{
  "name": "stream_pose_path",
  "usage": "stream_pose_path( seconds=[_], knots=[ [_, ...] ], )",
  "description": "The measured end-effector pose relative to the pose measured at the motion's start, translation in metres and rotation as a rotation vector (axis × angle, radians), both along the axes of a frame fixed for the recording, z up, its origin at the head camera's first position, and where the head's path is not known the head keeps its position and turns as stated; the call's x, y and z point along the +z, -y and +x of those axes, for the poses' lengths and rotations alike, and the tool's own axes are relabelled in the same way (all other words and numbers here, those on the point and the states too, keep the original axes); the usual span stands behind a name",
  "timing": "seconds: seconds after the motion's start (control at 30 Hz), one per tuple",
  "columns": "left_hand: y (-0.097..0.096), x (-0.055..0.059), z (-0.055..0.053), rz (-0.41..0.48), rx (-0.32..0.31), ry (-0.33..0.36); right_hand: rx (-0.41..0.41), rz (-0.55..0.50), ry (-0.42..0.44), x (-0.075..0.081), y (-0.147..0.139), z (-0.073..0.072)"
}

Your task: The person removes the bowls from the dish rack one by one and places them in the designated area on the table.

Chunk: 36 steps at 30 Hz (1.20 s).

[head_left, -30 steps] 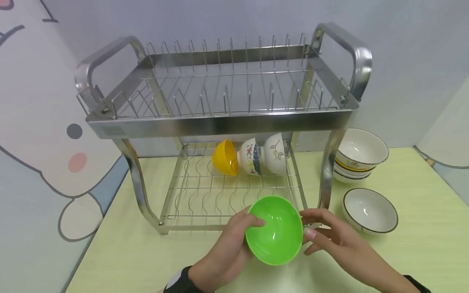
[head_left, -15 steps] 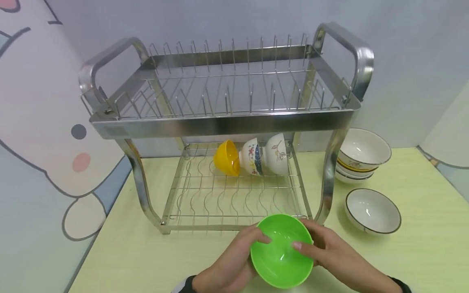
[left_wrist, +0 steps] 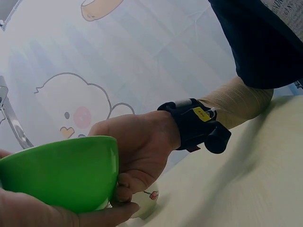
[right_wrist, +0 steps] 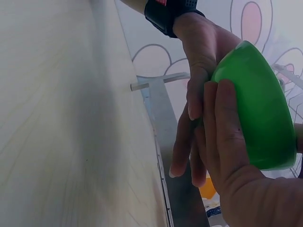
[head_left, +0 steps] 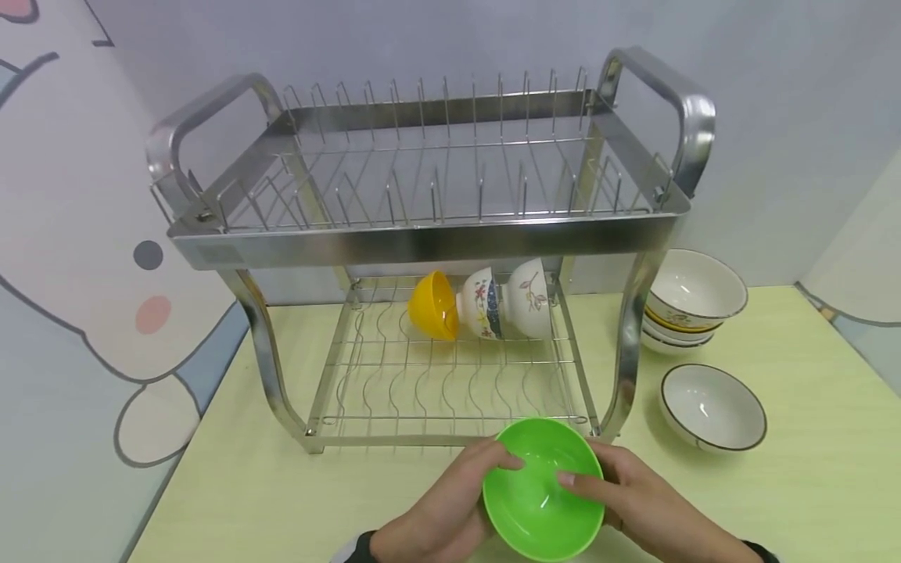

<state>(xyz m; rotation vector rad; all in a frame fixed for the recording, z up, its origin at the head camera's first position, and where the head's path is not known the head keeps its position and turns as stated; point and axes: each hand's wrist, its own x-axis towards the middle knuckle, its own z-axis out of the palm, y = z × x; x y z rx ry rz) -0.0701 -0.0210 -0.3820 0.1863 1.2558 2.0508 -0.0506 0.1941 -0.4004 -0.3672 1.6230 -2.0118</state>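
Note:
A bright green bowl (head_left: 538, 516) is held between both hands in front of the rack, its inside tilted toward the head camera. My left hand (head_left: 457, 496) grips its left side, thumb over the rim and fingers beneath. From the right, my right hand (head_left: 633, 496) grips it too, thumb inside the bowl. In the right wrist view, fingers of both hands meet under the green bowl (right_wrist: 260, 113). The left wrist view shows the outer wall of the green bowl (left_wrist: 71, 172), raised over the table.
A two-tier metal dish rack (head_left: 422, 242) stands ahead. On its lower tier, a yellow bowl (head_left: 431, 306), a floral bowl (head_left: 481, 305) and a white bowl (head_left: 526, 301) lie sideways in a row. At right are stacked bowls (head_left: 693, 289) and a single dark-rimmed bowl (head_left: 714, 410).
The green bowl has come down and slightly right, nearer to me. My right hand, earlier at its edge with loose fingers, now has its thumb inside and grips it.

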Motion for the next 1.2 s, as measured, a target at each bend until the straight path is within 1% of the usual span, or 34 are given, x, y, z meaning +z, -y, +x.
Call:
stream_pose_path(
  seconds=[0.1, 0.37, 0.43, 0.6, 0.67, 0.8, 0.87, 0.97, 1.07, 1.2],
  knots=[
    [0.001, -0.002, -0.001, 0.004, -0.015, 0.000, 0.008, -0.002, 0.010, 0.000, 0.000, 0.000],
    [0.004, -0.002, -0.005, 0.036, -0.093, -0.025, 0.012, -0.040, 0.005, -0.001, -0.002, 0.000],
    [0.004, -0.002, -0.006, 0.036, -0.111, -0.039, 0.008, -0.029, -0.005, 0.000, -0.003, 0.000],
    [0.005, -0.001, -0.007, 0.042, -0.160, -0.077, -0.005, 0.017, 0.002, 0.005, -0.007, 0.001],
    [0.005, 0.000, -0.007, 0.058, -0.178, -0.088, -0.009, 0.013, 0.011, 0.007, -0.010, 0.001],
    [0.003, 0.000, -0.008, 0.099, -0.214, -0.101, -0.014, -0.012, -0.011, 0.009, -0.014, 0.002],
    [0.004, 0.001, -0.008, 0.112, -0.219, -0.115, -0.018, -0.015, -0.022, 0.010, -0.015, 0.003],
    [0.005, 0.002, -0.008, 0.114, -0.213, -0.140, -0.041, 0.015, -0.030, 0.012, -0.018, 0.003],
    [0.007, 0.005, -0.009, 0.109, -0.190, -0.167, -0.066, 0.057, -0.027, 0.015, -0.021, 0.005],
    [0.010, 0.008, -0.011, 0.112, -0.159, -0.170, -0.088, 0.077, -0.037, 0.020, -0.029, 0.006]
  ],
)
